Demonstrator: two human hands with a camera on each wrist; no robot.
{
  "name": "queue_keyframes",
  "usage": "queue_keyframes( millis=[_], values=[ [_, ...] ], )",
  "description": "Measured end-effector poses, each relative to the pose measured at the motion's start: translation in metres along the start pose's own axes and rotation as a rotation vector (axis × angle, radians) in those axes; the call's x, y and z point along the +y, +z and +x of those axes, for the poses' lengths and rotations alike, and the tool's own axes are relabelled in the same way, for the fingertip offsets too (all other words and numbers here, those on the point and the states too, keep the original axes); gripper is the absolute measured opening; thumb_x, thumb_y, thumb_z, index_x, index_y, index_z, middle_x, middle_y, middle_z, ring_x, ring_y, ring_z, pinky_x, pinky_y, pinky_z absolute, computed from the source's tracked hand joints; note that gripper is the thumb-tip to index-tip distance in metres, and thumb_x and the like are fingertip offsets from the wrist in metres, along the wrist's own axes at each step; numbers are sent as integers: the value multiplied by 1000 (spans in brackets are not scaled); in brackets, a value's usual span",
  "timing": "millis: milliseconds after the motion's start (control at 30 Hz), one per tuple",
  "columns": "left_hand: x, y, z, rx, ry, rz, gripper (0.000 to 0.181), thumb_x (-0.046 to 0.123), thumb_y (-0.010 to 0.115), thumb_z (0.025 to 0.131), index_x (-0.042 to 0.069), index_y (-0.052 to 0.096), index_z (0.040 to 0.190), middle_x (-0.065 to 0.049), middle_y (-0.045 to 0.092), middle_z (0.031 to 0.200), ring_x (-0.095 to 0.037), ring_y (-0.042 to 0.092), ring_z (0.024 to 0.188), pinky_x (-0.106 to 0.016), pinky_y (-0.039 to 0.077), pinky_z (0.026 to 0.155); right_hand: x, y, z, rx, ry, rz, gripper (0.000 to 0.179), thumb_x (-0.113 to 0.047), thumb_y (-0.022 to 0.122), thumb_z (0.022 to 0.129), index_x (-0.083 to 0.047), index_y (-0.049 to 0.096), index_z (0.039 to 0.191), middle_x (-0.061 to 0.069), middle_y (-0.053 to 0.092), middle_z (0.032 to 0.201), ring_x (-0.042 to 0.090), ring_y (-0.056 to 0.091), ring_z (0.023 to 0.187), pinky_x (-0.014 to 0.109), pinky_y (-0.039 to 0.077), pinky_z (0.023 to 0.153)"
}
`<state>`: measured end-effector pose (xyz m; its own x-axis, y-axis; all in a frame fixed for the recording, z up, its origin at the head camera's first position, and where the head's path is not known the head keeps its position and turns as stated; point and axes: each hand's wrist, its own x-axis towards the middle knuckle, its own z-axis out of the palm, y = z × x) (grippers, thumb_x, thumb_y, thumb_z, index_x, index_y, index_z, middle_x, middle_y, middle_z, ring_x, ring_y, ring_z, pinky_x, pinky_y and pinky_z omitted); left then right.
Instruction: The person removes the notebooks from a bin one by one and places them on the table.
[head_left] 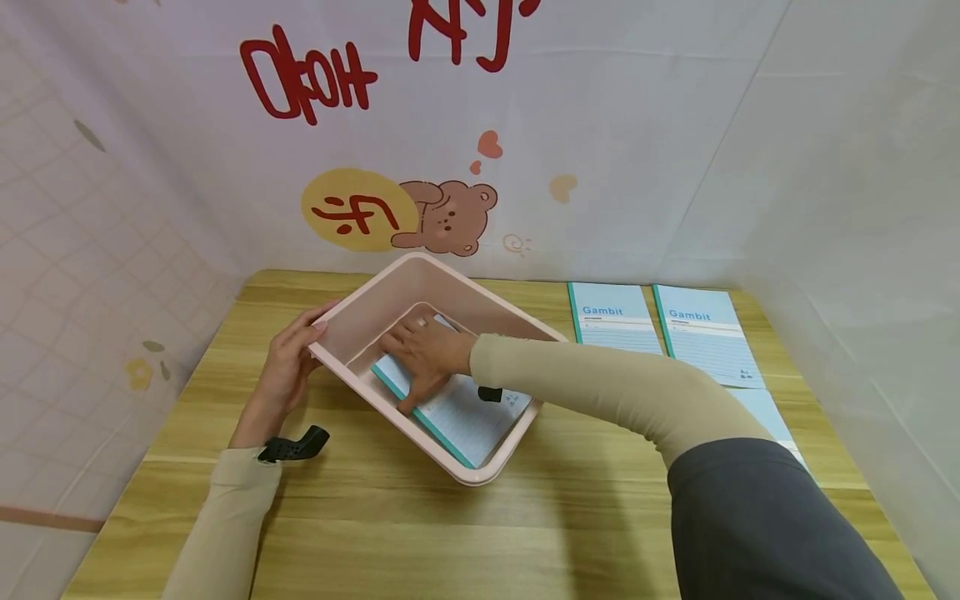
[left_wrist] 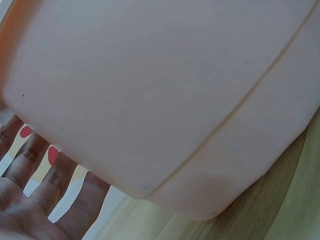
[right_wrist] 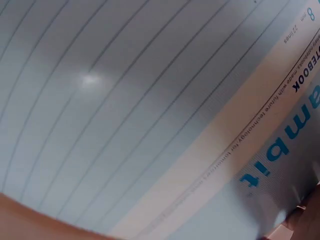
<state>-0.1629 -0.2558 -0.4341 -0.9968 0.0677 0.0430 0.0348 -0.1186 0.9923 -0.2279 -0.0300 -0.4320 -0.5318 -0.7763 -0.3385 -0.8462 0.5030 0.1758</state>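
A pale pink plastic bin [head_left: 480, 475] stands at an angle in the middle of the table. At its left corner my left hand [head_left: 288, 358] grips the rim; in the left wrist view, its fingers [left_wrist: 55, 175] lie by the bin's outer wall [left_wrist: 150, 90]. Inside the bin is a light blue Gambit notebook [head_left: 472, 425] with a teal spine. My right hand [head_left: 427, 354] reaches in palm down, fingers spread over the notebook's upper end, thumb by the spine. The ruled cover [right_wrist: 140, 100] fills the right wrist view. Whether more notebooks lie beneath is hidden.
More Gambit notebooks lie at the table's right: one at the back [head_left: 611, 312], one beside it [head_left: 705, 333], and one partly behind my right arm [head_left: 765, 412]. A printed white cloth [head_left: 600, 100] hangs behind the wooden table [head_left: 420, 542] and along both sides.
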Motion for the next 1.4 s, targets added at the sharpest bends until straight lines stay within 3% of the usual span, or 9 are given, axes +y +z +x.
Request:
queue_keyframes(
  millis=[267,533,933,1200,1400],
  values=[
    [-1,2,-2,8,-11,3,35,24,50,107,20,63,139,10,63,125,-12,58,108,-27,53,83,1,1,0,7,-18,-3,97,-89,51,78,-27,33,150,4,41,157,26,39,146,53,30,114],
    [-1,3,-3,0,-11,20,36,25,49,108,20,62,141,11,63,127,-11,58,112,-27,52,85,-1,-6,-1,23,-12,-41,100,-89,47,79,-26,31,154,5,47,153,26,43,141,55,30,113],
    [-1,1,-3,-8,-18,8,35,26,49,107,21,62,140,11,61,129,-9,58,111,-26,53,83,10,-46,-11,95,4,87,87,-84,53,80,-25,36,142,3,49,140,23,44,130,49,28,103],
    [-2,1,-3,11,-22,10,32,28,50,107,23,65,136,11,62,126,-9,58,105,-26,53,81,15,-70,-23,151,24,113,89,-86,52,78,-26,36,142,3,49,143,23,45,131,48,30,102],
    [0,-1,-1,0,-17,11,34,29,50,108,22,63,138,8,60,125,-10,57,105,-26,52,81,14,-84,-37,214,47,106,89,-89,51,77,-27,37,139,0,51,136,22,47,128,49,31,105]
  ],
)
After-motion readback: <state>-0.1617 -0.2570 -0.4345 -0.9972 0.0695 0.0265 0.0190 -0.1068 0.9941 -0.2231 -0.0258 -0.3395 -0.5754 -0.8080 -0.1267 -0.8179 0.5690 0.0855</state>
